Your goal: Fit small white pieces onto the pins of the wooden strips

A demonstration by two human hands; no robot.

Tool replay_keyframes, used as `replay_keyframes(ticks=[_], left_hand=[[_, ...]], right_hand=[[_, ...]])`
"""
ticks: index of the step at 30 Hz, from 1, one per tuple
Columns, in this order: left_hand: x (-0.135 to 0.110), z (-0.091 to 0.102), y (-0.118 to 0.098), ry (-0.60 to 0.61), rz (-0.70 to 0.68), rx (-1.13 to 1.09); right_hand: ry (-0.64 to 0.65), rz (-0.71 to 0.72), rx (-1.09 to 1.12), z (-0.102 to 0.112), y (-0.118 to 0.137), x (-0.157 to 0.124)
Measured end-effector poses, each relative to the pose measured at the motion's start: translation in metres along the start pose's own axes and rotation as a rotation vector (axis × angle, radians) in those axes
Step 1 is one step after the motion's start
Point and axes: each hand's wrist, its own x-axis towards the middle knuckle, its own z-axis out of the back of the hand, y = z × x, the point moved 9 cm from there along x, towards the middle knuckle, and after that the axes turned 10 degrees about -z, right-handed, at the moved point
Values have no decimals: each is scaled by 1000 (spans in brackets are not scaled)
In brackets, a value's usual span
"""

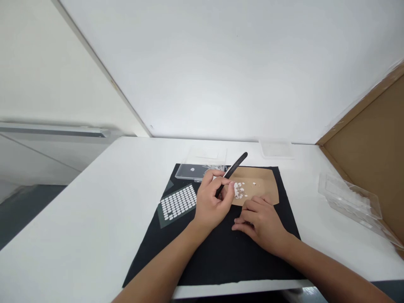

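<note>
Left hand (215, 194): gripping a black pen-like tool (237, 163), tilted, upper end rising right past the fingers. Right hand (263, 223): fingers bent, at the tan sheet's near edge; cannot tell whether anything is held. Tan sheet (268, 181): white bits (239, 190) scattered just beside the left fingertips. Dark card with white ovals (179, 203): left of the grip. Black mat (221, 261): beneath, near edge close to the table's. White table (78, 235): extending broadly leftward.
</note>
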Motion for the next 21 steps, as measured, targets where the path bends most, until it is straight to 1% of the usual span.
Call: replay_keyframes(ticks=[5, 10, 13, 17, 19, 21], left_hand=[[-1, -2, 4, 14, 20, -12], [-2, -4, 5, 36, 24, -30], [-1, -3, 3, 32, 4, -14], [0, 0, 4, 12, 13, 17], [1, 3, 7, -3, 24, 48], [3, 9, 9, -34, 27, 92]], right_hand=[[14, -2, -50, -1, 0, 1], [-14, 33, -73, 3, 3, 1], [-67, 73, -37, 11, 6, 1], [-192, 164, 11, 27, 14, -4], [-209, 210, 13, 31, 19, -7], [-195, 227, 2, 31, 20, -7]])
